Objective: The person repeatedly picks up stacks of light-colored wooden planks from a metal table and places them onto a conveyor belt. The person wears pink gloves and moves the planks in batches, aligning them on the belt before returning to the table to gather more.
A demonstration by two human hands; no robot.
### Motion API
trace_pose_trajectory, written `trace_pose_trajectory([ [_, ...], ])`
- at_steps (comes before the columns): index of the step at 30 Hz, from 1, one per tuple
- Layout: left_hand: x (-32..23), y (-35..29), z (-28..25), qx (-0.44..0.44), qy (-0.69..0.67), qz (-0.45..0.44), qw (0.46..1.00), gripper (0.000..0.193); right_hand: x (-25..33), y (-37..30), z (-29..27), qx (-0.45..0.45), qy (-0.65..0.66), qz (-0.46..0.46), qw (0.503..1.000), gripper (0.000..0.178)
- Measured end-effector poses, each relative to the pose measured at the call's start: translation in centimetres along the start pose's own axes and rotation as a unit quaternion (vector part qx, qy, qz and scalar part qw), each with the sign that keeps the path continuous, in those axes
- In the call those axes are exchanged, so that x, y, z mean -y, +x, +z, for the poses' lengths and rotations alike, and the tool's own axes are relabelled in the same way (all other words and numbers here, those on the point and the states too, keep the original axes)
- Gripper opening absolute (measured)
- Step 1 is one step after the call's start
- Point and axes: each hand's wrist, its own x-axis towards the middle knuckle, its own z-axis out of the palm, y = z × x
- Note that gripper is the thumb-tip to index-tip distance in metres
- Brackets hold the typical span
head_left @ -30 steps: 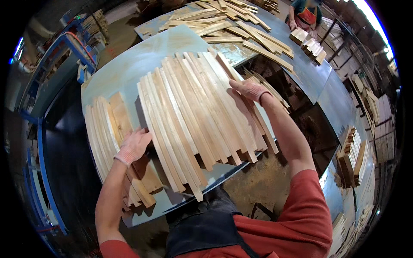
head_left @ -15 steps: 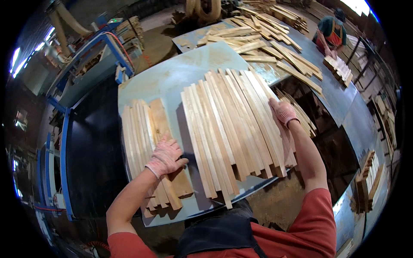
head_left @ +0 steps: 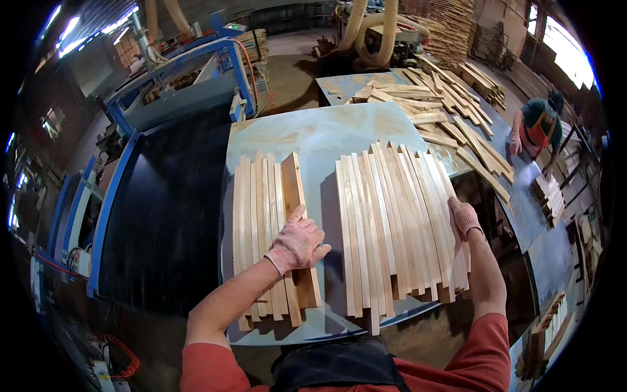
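Observation:
My left hand point(head_left: 297, 243), in a pale pink knit glove, is closed on a wide wooden board point(head_left: 292, 183) that stands tilted up on its long edge. This board lies along the right side of a smaller group of narrow wooden strips point(head_left: 255, 222). To the right, past a shadowed gap, a larger group of wooden strips point(head_left: 385, 228) lies side by side with uneven ends. At its right edge my right hand point(head_left: 464, 215), gloved alike, is curled against the outermost strip; some of its fingers are hidden. Both groups rest on a pale blue-grey table point(head_left: 281, 127).
A blue-framed machine with a black belt point(head_left: 163, 222) adjoins the table's left side. Beyond the table, loose boards point(head_left: 450, 124) lie in a heap. At the far right a co-worker point(head_left: 539, 124) bends over a metal bench point(head_left: 552, 255) beside a strip bundle point(head_left: 548, 196).
My view has shifted, so the table sits farther right. The wide board beneath my left hand has tipped up from lying flatter. My right hand stays at the large group's right edge.

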Motion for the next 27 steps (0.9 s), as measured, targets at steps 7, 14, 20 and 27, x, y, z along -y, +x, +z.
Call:
trace_pose_trajectory([
  [7,-0.1,-4.0,-1.8,-0.018,-0.063,-0.113,0.991,0.054,2.8,-1.0,0.5,-0.002,-0.011,0.019,1.000,0.090],
  [14,3.3,-12.2,-1.5,-0.099,-0.028,-0.411,0.906,0.095,8.9,-5.0,2.3,0.086,0.066,-0.005,0.994,0.093],
  [20,8.0,-18.2,-1.0,-0.101,-0.255,-0.484,0.831,0.095,18.1,-9.5,8.2,0.091,-0.015,-0.042,0.995,0.093],
  [27,17.4,-31.5,-2.8,-0.149,-0.254,-0.523,0.800,0.090,29.8,-18.1,16.3,0.178,0.054,-0.110,0.976,0.073],
])
